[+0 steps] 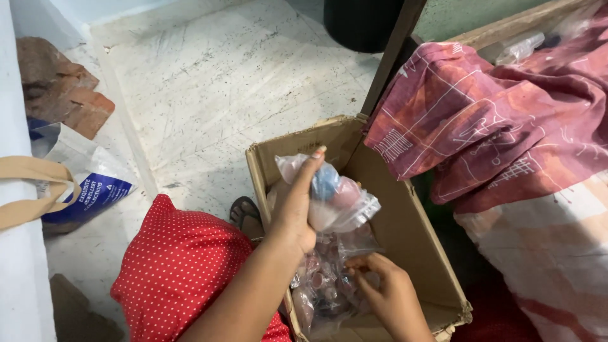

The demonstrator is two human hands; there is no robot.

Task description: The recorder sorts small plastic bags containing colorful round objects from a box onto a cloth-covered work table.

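Nearest the head camera, at seven o'clock in our view, we record a knee in red cloth with white dots (180,272). Our left hand (296,206) rises just beyond it, at the centre of the frame, with fingers closed around a clear plastic bag (339,196) that holds blue and pink rounded pieces. That bag is lifted clear above the open cardboard box (405,234), thumb pointing toward twelve o'clock.

Our right hand (386,291) sits lower, at six o'clock, inside the box. Its fingertips pinch the top edge of a second clear bag (323,288) of small reddish pieces, which lies on the box floor. Both grips are closed on plastic.

At eight o'clock from the box, a sandalled foot (246,215) rests on the pale, scuffed floor (209,82). At nine o'clock we note a white-and-blue printed bag (88,183) with a tan strap (31,190) beside it, and broken brick (57,85) at ten o'clock. At two o'clock, a maroon patterned cloth (494,120) drapes just beside the box's right wall. A dark round container (361,22) stands at twelve o'clock.
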